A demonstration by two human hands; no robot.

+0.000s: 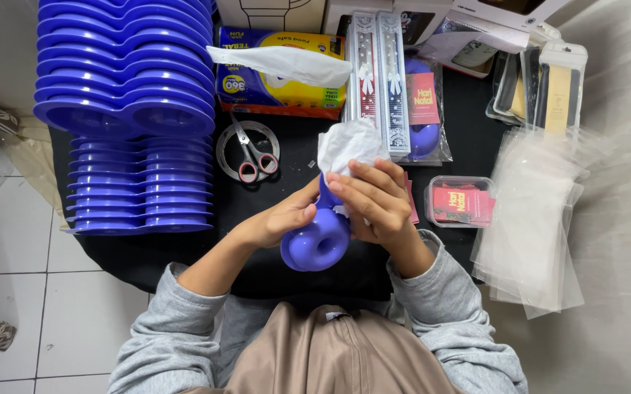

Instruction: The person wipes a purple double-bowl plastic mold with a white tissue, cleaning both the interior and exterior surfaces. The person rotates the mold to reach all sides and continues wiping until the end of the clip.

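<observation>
A blue plastic piece point(317, 244) with a round ring-shaped end is held up in front of me over the black table point(184, 255). My left hand point(283, 219) grips its left side. My right hand point(377, 201) presses a crumpled white tissue point(348, 144) against its upper part. The top of the blue piece is hidden behind the tissue and my right fingers.
Tall stacks of blue plastic pieces point(129, 109) fill the table's left. Scissors point(252, 155) lie on a tape roll. A tissue pack point(279, 69), two long decorated boxes point(377, 76), a small box of red cards point(460, 202) and clear plastic bags point(538, 219) lie around.
</observation>
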